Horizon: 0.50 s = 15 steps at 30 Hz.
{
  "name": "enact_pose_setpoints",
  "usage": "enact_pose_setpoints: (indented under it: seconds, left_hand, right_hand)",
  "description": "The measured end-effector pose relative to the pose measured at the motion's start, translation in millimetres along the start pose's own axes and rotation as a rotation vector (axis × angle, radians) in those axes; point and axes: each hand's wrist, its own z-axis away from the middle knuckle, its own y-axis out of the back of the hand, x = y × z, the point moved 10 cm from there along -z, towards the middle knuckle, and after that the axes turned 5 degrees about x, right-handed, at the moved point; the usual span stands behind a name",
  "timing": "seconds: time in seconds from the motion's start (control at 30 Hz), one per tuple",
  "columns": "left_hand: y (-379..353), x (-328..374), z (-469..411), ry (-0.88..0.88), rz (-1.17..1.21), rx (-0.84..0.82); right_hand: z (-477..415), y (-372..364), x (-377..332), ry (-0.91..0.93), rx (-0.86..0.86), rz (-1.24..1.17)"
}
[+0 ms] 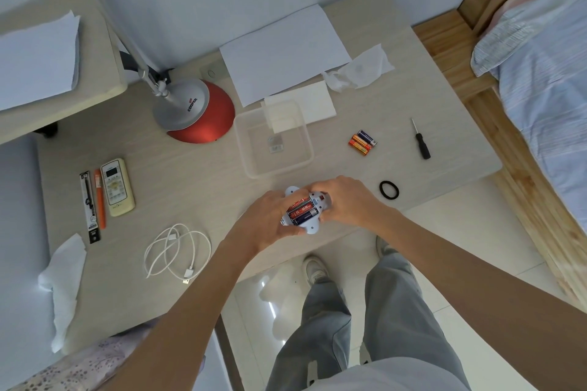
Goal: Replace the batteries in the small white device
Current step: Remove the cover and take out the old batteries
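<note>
Writing: "COOPER" in dark letters on the silver neck of the lamp (197, 114); the battery labels are too small to read.
Left grip (270, 219): clasps the device (313, 226) from the left, fingers curled round its side and thumb along the near edge.
Right grip (346, 200): fingers curled over the device's right end, pinching it.
Device: white plastic with rounded lobes, held between both hands just over the near edge of the surface (190, 174), open compartment facing up.
Cells (301, 210): red and dark blue cylinders lying side by side in the compartment.
Spares (362, 142): orange and dark blue cylinders touching each other, well right of the tray (247, 155).
Tray: clear plastic, rectangular, rounded corners.
Screwdriver (421, 144): black handle, thin metal shaft, right of the spares.
Ring (389, 190): black loop, flat, just beside the right grip.
Surface: pale wood grain.
Lamp: red dome base.
Cable (174, 251): white, loosely coiled, left of the left forearm.
</note>
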Motion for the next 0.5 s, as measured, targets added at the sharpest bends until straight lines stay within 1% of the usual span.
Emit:
enact_pose_setpoints:
  seconds: [0.07,0.23,0.33,0.5]
  left_hand:
    - [-1,-5,3,0.022,0.023,0.031]
    - [5,-6,15,0.045,0.138,0.172]
    - [9,-8,22,0.104,0.294,0.254]
    - [-1,-8,29,0.177,0.519,0.300]
  right_hand:
    - [1,1,0,-0.001,0.009,-0.008]
    - [6,1,-1,0.017,0.015,-0.016]
    - [7,2,-2,0.017,0.016,-0.025]
    - [11,5,-4,0.011,0.025,-0.029]
